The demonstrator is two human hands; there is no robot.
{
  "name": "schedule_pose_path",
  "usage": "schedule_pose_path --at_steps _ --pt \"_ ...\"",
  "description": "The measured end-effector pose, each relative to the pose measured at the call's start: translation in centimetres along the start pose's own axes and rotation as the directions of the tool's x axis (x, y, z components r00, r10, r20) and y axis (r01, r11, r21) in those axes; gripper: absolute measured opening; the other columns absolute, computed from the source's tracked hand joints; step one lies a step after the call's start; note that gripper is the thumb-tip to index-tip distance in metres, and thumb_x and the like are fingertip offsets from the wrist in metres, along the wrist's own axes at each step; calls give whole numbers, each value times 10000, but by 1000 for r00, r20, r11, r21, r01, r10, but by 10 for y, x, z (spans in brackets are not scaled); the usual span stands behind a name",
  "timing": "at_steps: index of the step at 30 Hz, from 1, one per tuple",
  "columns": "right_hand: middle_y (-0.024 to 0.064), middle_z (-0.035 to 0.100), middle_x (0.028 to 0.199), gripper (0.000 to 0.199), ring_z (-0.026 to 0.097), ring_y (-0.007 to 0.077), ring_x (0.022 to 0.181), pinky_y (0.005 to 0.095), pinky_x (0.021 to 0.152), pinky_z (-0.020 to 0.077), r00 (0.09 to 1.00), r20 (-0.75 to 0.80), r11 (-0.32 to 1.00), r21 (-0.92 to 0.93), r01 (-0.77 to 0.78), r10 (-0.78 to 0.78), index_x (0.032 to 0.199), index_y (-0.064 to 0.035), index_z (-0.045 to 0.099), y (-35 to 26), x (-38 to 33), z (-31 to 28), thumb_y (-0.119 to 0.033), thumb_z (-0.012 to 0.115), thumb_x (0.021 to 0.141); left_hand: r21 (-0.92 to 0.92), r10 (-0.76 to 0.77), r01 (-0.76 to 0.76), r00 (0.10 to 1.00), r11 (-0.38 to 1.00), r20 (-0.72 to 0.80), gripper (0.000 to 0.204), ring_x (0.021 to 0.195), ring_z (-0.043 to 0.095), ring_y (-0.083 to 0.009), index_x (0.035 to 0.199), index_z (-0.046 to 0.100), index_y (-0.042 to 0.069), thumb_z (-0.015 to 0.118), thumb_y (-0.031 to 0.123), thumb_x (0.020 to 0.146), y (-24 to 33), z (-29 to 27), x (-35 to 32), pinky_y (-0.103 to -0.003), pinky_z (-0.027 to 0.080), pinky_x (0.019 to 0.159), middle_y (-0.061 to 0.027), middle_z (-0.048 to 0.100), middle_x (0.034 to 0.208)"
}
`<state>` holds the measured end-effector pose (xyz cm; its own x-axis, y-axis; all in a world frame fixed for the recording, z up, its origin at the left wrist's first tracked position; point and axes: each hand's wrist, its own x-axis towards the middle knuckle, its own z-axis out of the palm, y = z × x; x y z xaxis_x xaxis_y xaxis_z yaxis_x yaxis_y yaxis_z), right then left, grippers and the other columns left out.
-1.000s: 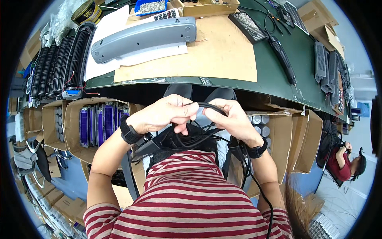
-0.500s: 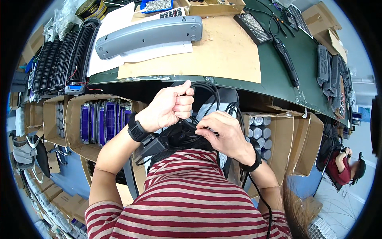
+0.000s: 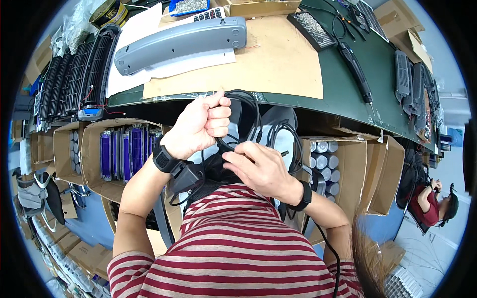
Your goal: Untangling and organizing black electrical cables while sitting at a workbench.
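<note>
My left hand (image 3: pixel 201 124) is closed in a fist around a coiled black cable (image 3: pixel 259 114), whose loops stand out beyond the knuckles above my lap. Just right of it and lower, my right hand (image 3: pixel 261 168) has its fingers curled at the lower part of the same coil, pinching the cable; the fingertips are partly hidden. A second bundle of black cable (image 3: pixel 299 149) lies on my lap to the right, with a loose plug end near my right knuckles. Each wrist wears a black band, and a small black box sits beside the left one.
Ahead, the green table (image 3: pixel 343 102) carries a long grey housing (image 3: pixel 181 45), a brown sheet (image 3: pixel 283 64), an electric screwdriver (image 3: pixel 355 72) and a screw tray (image 3: pixel 312 31). Cartons flank my legs, with purple-blue parts (image 3: pixel 130 149) left and silver cylinders (image 3: pixel 322 162) right. Another person (image 3: pixel 431 201) sits far right.
Both hands have shifted slightly left with the coil. My right hand has turned and drawn in below the left fist, and the lap bundle and its plug end show more.
</note>
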<state>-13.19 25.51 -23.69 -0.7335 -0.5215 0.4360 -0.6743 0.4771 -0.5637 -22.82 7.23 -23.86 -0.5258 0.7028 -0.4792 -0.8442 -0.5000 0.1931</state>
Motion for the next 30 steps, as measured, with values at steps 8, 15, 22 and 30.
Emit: schedule_pose_path --at_steps 8,15,22,30 --pt "92 606 873 162 609 196 695 272 603 496 957 -127 916 346 -204 262 880 -18 609 9 -9 -2 -48 732 779 -166 -1 3 1000 986 11 288 456 153 -67 823 458 98 395 295 1025 2 -7 1 -228 180 405 83 191 575" --pt "74 649 821 176 600 125 722 255 644 485 873 142 746 466 -475 467 953 12 617 0 -12 -15 -113 693 853 -56 25 -25 1000 998 -16 287 456 153 -60 819 460 107 401 299 1024 1 -5 6 -223 172 402 87 195 571" --pt "10 625 793 184 539 61 721 211 660 440 845 242 600 612 -514 477 1011 18 622 3 -9 -29 -148 611 932 7 27 -27 1000 1000 7 290 455 152 -51 828 451 113 403 321 1023 2 -4 2 -211 168 402 92 199 572" --pt "45 630 767 78 584 188 717 302 694 432 980 64 935 291 -201 190 870 -40 670 10 7 -43 -77 704 811 168 -4 1 1000 986 20 293 443 167 -36 841 452 123 391 344 1024 -4 10 -6 -204 177 406 105 221 566"
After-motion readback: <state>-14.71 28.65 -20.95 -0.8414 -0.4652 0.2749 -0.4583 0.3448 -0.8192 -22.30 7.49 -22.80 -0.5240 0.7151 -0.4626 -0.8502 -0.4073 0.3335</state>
